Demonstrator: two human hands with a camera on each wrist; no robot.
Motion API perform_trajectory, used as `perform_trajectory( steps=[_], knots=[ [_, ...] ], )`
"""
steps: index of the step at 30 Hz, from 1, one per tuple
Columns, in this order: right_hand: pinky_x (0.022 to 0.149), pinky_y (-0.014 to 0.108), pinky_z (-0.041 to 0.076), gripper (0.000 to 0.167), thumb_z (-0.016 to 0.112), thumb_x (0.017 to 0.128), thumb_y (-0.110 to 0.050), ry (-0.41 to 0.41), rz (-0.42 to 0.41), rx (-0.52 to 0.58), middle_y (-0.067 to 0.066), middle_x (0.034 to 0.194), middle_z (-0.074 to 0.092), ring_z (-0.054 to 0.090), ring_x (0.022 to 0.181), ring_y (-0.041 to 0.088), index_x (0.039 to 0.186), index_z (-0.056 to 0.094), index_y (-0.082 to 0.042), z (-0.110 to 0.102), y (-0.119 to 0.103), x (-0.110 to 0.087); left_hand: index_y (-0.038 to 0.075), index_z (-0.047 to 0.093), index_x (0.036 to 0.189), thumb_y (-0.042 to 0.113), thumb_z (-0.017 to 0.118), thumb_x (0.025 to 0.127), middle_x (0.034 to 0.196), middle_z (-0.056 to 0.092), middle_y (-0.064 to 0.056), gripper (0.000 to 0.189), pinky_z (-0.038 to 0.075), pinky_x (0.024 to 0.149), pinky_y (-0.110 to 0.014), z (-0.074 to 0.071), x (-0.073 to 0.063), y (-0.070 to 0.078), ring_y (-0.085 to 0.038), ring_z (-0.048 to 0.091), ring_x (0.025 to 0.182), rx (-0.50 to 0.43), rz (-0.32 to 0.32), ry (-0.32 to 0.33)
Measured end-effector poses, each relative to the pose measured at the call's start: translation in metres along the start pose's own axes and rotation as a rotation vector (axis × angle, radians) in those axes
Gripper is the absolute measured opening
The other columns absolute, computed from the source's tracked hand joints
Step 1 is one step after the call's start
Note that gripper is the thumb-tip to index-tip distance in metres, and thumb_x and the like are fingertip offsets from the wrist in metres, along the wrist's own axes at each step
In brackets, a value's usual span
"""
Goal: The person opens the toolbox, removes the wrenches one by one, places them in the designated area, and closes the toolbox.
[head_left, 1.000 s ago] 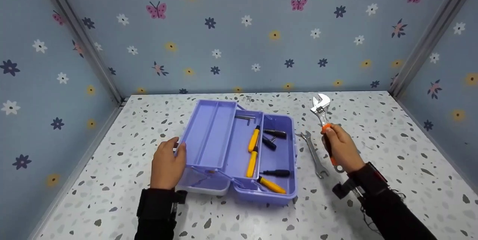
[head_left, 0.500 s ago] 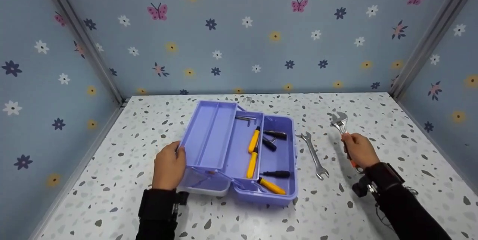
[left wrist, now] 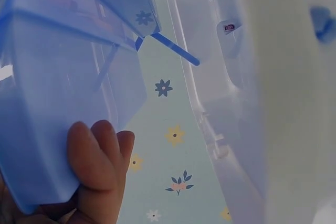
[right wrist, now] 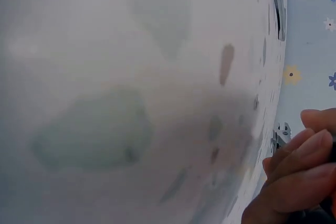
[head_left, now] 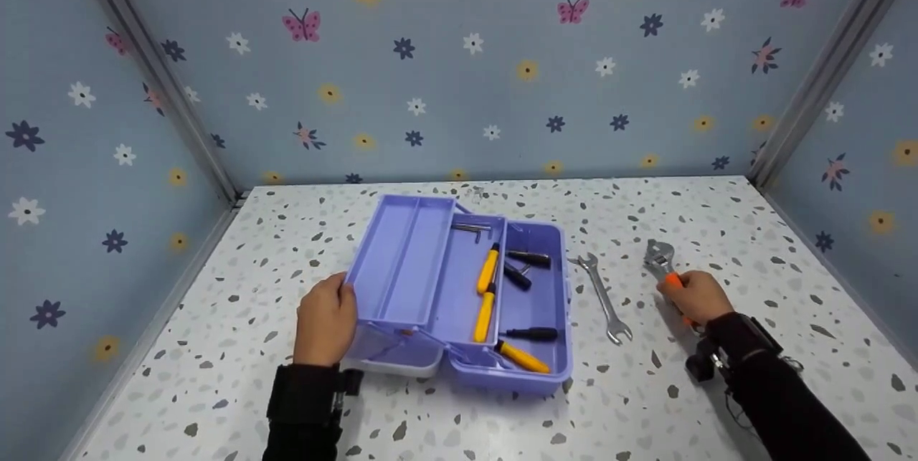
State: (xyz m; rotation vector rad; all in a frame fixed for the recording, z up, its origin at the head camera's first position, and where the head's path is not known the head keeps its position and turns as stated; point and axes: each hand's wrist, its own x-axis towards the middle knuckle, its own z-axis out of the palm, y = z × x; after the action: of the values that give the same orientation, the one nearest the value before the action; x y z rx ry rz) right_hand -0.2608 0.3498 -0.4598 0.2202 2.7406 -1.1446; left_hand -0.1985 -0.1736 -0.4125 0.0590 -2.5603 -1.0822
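Right of the open toolbox [head_left: 509, 382]: adjustable wrench [head_left: 663, 264], right hand [head_left: 699, 297] wrapped round its handle; table contact unclear. Left hand [head_left: 324, 319] grips the left tray [head_left: 373, 267], fingers bent. Looks partway: yellow-handled tools [head_left: 488, 269] inside, open-ended wrench [head_left: 604, 295] outside.

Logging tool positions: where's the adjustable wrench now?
In the head view, the adjustable wrench is at right, gripped in the right hand, to the right of the plain wrench and toolbox.
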Motion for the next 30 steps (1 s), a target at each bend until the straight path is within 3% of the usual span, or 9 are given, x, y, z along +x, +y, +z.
perform_trajectory(
  steps=[12, 21, 30],
  knots=[
    [0.046, 0.026, 0.042, 0.027, 0.055, 0.093, -0.025, -0.033, 0.007, -0.072, -0.003, 0.061, 0.054, 0.048, 0.046, 0.008, 0.088, 0.061, 0.000, -0.004, -0.002, 0.002, -0.012, 0.060, 0.122, 0.006, 0.042, 0.099, 0.114, 0.065, -0.031, 0.035, 0.049, 0.094, -0.055, 0.000, 0.000, 0.001, -0.045, 0.062, 0.108, -0.002, -0.029, -0.023],
    [0.048, 0.025, 0.046, 0.044, 0.060, 0.088, -0.023, -0.076, 0.115, -0.090, 0.001, 0.071, 0.058, 0.053, 0.050, 0.008, 0.115, 0.052, 0.010, -0.007, 0.003, -0.002, -0.013, 0.061, 0.120, 0.005, 0.043, 0.098, 0.112, 0.066, -0.031, 0.034, 0.051, 0.091, -0.053, 0.001, 0.000, 0.000, -0.044, 0.064, 0.106, -0.001, 0.000, 0.002],
    [0.049, 0.026, 0.050, 0.033, 0.064, 0.084, -0.017, -0.071, 0.148, -0.111, 0.007, 0.075, 0.061, 0.057, 0.052, 0.012, 0.104, 0.054, 0.007, -0.008, -0.001, -0.010, -0.014, 0.060, 0.121, 0.006, 0.042, 0.098, 0.114, 0.066, -0.032, 0.035, 0.050, 0.093, -0.054, 0.001, 0.000, -0.001, -0.045, 0.063, 0.108, 0.000, -0.008, 0.001]
  ],
)
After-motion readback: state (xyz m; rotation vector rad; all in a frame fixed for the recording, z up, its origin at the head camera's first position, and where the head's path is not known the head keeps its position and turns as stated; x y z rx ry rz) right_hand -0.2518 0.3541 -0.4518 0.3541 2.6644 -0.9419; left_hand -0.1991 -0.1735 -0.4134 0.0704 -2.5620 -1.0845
